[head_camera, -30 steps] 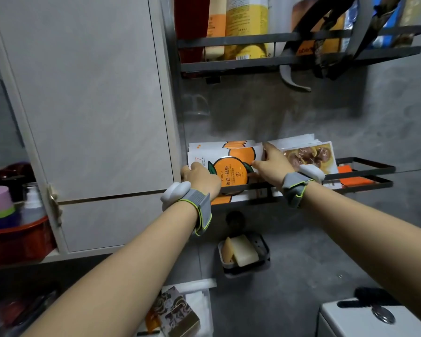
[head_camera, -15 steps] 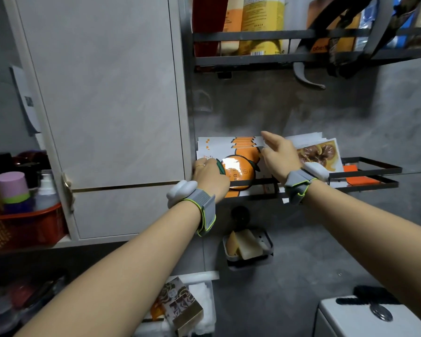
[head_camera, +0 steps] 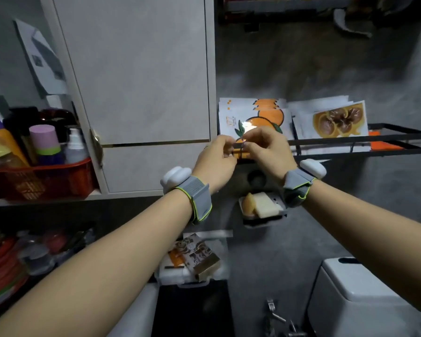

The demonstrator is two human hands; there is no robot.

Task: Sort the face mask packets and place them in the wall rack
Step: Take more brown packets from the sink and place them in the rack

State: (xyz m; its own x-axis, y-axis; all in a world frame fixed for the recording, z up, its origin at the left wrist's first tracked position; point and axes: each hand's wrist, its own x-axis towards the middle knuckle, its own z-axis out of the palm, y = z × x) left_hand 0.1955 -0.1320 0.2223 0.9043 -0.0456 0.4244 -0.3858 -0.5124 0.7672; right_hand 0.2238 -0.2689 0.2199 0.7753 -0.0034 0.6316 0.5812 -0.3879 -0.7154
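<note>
1. Our left hand (head_camera: 214, 161) and right hand (head_camera: 269, 154) sit close together, fingers curled, fingertips meeting at the lower edge of the orange packets (head_camera: 265, 115). We cannot tell whether they pinch a packet or the rail.
2. Those packets stand upright at the left end of the wall rack (head_camera: 374, 142), with the brown-print packets (head_camera: 336, 120) just beside them on the right.
3. A pale cabinet (head_camera: 144, 81) stands to the left, and a soap dish (head_camera: 263, 207) hangs below.
4. Half a second ago our hands were apart, the right one up at the stacks' tops.
</note>
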